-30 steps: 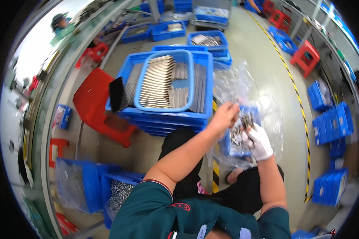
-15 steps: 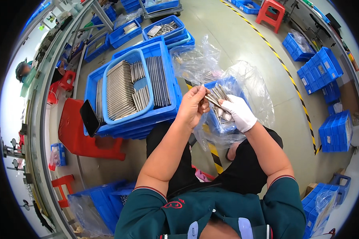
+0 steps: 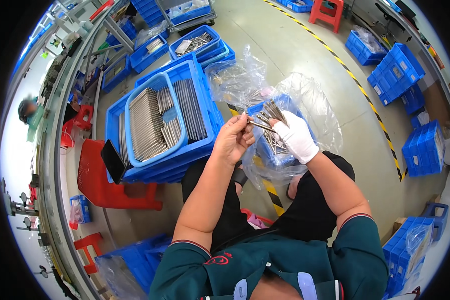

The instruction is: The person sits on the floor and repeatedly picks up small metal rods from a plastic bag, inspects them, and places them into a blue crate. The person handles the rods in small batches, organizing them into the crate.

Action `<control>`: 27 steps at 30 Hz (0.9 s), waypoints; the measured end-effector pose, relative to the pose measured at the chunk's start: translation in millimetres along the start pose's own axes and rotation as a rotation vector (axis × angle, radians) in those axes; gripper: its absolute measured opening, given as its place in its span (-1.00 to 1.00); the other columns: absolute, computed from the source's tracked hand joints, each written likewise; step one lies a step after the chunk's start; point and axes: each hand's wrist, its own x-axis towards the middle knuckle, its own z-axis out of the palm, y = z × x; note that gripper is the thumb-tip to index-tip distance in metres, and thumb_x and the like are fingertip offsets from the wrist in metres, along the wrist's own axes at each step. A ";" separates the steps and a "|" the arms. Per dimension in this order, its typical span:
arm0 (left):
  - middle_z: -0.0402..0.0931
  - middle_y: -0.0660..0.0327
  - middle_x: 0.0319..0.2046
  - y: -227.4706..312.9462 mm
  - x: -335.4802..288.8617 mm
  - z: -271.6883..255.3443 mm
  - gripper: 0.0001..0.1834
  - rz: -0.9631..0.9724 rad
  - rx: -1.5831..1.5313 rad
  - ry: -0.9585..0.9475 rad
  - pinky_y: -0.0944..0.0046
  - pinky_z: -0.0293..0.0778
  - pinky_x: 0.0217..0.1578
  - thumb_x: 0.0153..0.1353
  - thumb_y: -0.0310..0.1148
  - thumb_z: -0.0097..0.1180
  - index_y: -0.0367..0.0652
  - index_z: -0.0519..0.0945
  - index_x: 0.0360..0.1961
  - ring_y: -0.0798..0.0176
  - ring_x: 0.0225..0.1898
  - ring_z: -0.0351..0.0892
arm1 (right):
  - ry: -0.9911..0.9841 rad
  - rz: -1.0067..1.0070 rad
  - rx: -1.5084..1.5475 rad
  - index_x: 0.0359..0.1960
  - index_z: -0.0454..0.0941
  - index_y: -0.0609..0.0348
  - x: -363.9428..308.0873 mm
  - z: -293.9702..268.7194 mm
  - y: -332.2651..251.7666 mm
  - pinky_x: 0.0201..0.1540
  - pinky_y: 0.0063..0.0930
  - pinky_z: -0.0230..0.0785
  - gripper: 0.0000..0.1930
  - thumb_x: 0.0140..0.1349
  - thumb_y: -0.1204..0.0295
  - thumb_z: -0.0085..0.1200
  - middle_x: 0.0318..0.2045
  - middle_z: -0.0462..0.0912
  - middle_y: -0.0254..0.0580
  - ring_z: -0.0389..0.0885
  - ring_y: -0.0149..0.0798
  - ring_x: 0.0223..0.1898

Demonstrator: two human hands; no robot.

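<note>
Several rods (image 3: 273, 114) gripped in my R hand (image 3: 296, 137), one pinched by L hand (image 3: 233, 139); fanned rods could slip if grip loosens.

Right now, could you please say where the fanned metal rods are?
In the head view, the fanned metal rods are right of centre, in the gloved right hand, over the small blue bin.

Shiny metal rods (image 3: 272, 111), smooth plastic basket (image 3: 169, 115), matt cloth glove (image 3: 297, 137), glossy crinkled plastic bag (image 3: 319, 107)
</note>
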 end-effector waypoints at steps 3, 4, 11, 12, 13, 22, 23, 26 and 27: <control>0.36 0.30 -0.60 -0.4 -1.4 2.8 -0.82 -0.026 -0.004 -0.058 0.42 0.17 -0.58 0.30 -0.31 0.01 -0.19 0.52 -0.34 0.43 -0.61 0.24 | 0.014 -0.041 -0.058 -0.42 0.46 0.27 1.0 -1.5 2.6 -0.48 -0.45 0.25 -0.77 0.21 0.31 0.05 -0.65 0.44 -0.22 0.38 -0.39 -0.59; 0.36 0.30 -0.60 -0.9 -1.6 2.8 -0.83 -0.020 0.013 -0.047 0.42 0.18 -0.58 0.29 -0.32 0.02 -0.20 0.52 -0.34 0.43 -0.61 0.24 | 0.015 -0.050 -0.077 -0.41 0.46 0.27 1.1 -1.2 2.4 -0.47 -0.43 0.25 -0.77 0.21 0.31 0.05 -0.65 0.44 -0.18 0.38 -0.36 -0.58; 0.41 0.29 -0.60 5.4 -6.5 8.3 -0.85 0.075 0.361 0.034 0.39 0.28 -0.54 0.19 -0.38 0.16 -0.26 0.54 -0.33 0.44 -0.59 0.32 | 0.006 -0.140 -0.272 -0.37 0.48 0.27 -1.3 -8.5 -7.0 -0.42 -0.34 0.29 -0.77 0.20 0.31 0.04 -0.59 0.45 0.01 0.42 -0.13 -0.55; 0.42 0.29 -0.59 6.3 -7.2 10.8 -0.84 0.074 0.421 0.041 0.38 0.31 -0.53 0.17 -0.39 0.17 -0.27 0.54 -0.33 0.43 -0.58 0.33 | 0.008 -0.134 -0.285 -0.36 0.48 0.27 -1.3 -9.7 -8.9 -0.41 -0.34 0.29 -0.77 0.20 0.31 0.04 -0.59 0.46 0.02 0.42 -0.11 -0.54; 0.44 0.28 -0.58 5.8 -8.6 12.1 -0.84 0.043 0.402 0.016 0.37 0.33 -0.52 0.17 -0.39 0.18 -0.28 0.55 -0.33 0.43 -0.58 0.35 | 0.009 -0.130 -0.296 -0.36 0.48 0.27 -2.0 -9.6 -10.8 -0.41 -0.34 0.29 -0.77 0.20 0.30 0.04 -0.58 0.46 0.03 0.42 -0.09 -0.54; 0.49 0.23 -0.54 3.8 -11.0 24.6 -0.84 0.005 0.299 0.017 0.34 0.44 -0.49 0.23 -0.39 0.09 -0.30 0.54 -0.29 0.38 -0.57 0.43 | 0.083 -0.145 -0.226 -0.36 0.49 0.28 -1.8 -8.4 -6.6 -0.37 -0.31 0.30 -0.75 0.20 0.29 0.05 -0.52 0.49 0.06 0.46 -0.05 -0.47; 0.49 0.23 -0.53 2.3 -10.2 22.1 -0.84 0.011 0.308 0.013 0.34 0.44 -0.48 0.24 -0.39 0.08 -0.29 0.54 -0.28 0.38 -0.57 0.43 | 0.083 -0.163 -0.245 -0.36 0.49 0.28 -1.3 -8.0 -6.9 -0.36 -0.31 0.30 -0.75 0.20 0.29 0.05 -0.52 0.49 0.05 0.46 -0.05 -0.47; 0.49 0.23 -0.52 -1.1 -7.6 15.5 -0.86 -0.019 0.191 -0.061 0.33 0.41 -0.45 0.25 -0.39 0.06 -0.25 0.53 -0.26 0.38 -0.54 0.42 | 0.087 -0.204 -0.268 -0.37 0.49 0.27 -0.8 -6.3 -7.4 -0.37 -0.30 0.30 -0.76 0.20 0.30 0.05 -0.52 0.49 0.04 0.46 -0.05 -0.47; 0.49 0.23 -0.52 -2.3 -6.8 13.5 -0.87 -0.036 0.128 -0.096 0.33 0.40 -0.44 0.25 -0.39 0.06 -0.23 0.53 -0.26 0.37 -0.53 0.42 | 0.090 -0.212 -0.255 -0.37 0.49 0.27 -0.9 -5.6 -7.4 -0.37 -0.30 0.30 -0.76 0.19 0.30 0.06 -0.53 0.49 0.04 0.46 -0.05 -0.48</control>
